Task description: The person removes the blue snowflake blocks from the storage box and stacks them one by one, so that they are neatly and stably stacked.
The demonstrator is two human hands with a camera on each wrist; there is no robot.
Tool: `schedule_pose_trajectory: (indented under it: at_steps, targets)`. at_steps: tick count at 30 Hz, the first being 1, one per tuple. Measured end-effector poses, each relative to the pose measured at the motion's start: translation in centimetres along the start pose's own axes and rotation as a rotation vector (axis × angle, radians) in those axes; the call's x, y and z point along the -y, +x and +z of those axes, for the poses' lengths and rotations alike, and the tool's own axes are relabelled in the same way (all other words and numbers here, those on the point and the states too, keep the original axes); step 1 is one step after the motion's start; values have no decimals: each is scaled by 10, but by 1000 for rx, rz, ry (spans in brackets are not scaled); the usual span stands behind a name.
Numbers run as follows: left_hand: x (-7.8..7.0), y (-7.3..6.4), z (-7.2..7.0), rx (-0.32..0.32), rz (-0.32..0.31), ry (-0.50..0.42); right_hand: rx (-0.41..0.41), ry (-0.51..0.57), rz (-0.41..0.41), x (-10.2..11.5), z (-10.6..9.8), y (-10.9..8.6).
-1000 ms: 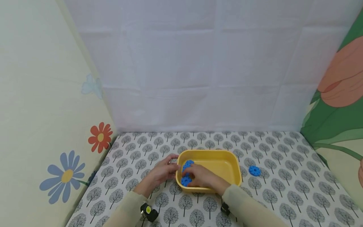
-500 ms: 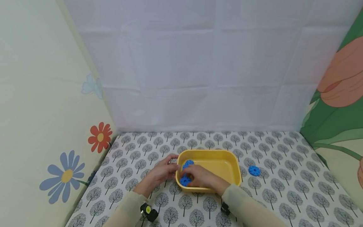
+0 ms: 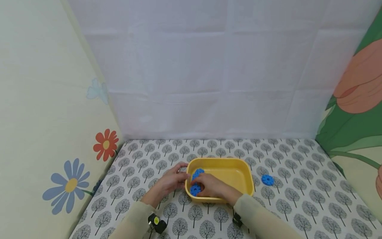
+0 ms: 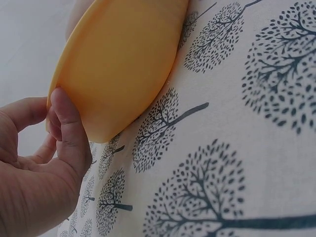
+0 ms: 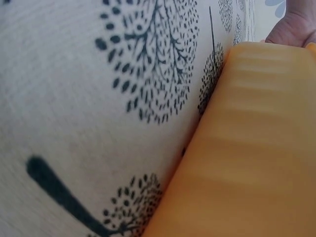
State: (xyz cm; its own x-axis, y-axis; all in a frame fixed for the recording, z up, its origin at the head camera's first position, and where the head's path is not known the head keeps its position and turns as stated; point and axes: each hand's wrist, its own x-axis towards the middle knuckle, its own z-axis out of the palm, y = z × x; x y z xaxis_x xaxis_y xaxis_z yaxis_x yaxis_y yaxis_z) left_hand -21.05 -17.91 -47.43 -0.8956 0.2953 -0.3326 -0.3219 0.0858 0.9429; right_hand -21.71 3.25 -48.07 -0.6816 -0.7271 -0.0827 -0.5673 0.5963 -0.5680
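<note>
We have the yellow tray [image 3: 235, 174] standing on the tree-patterned table [image 3: 301, 199], and two blue discs show inside it along its left edge. Our left hand [image 3: 169, 181] pinches the wall at that same edge, thumb and fingers on either side, which should serve well as a brace; a light hold is enough, since squeezing could tip the tray. Our right hand [image 3: 211, 186] reaches in over the tray's near edge, its thumb and fingers curled about the near disc [image 3: 195, 190], apparently pinching it by the side, by the near-left corner; the fingertips are partly hidden, and the right wrist view shows none of them. For a sure grip we would press on opposite teeth and lift straight, so as not to knock the far disc [image 3: 198, 172], nearer the far-left corner. The loose disc [image 3: 267, 180] lies on the table, beyond the tray's right edge, well apart from both hands.
</note>
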Motion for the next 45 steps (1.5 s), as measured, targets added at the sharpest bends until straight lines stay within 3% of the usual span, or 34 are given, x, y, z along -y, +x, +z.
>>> schedule_pose_trajectory:
  at_steps: [10, 17, 25, 45]
  targets:
    - [-1, 0, 0, -2, -12, 1, -22, -27, 14, 0, 1, -1]
    - [-1, 1, 0, -12, -17, -3, -75, 34, 28, -1, -3, -4]
    - [-1, 0, 1, -24, -21, 7, -129, 201, 113, -1, -13, -15]
    - [-2, -1, 3, -51, -17, 7, -371, 110, 20, -33, -44, -71]
